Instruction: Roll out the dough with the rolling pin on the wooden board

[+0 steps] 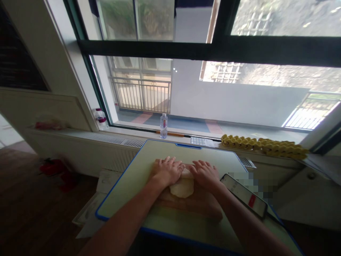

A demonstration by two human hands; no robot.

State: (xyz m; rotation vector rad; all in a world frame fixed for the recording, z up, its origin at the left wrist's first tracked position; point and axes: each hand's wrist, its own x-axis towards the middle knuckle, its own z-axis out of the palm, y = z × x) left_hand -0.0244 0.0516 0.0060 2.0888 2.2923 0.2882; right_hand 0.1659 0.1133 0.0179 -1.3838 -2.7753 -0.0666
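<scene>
On a wooden board [191, 205] lies a flattened, pale round of dough [182, 188]. My left hand [170, 170] rests palm down over its far left side, fingers stretched forward and slightly apart. Opposite it, my right hand [204, 173] lies palm down at the far right side, its fingers likewise extended. Between the two hands a pale, rounded band [187, 173] crosses the far edge of the dough; whether it is a rolling pin or folded dough I cannot tell. What lies under both palms is hidden.
The board sits on a light table [149, 151] with a blue rim. A phone [243, 195] lies near my right forearm. On the windowsill stand a plastic bottle [163, 126] and yellow egg trays [263, 146]. A radiator [117, 140] runs behind the table.
</scene>
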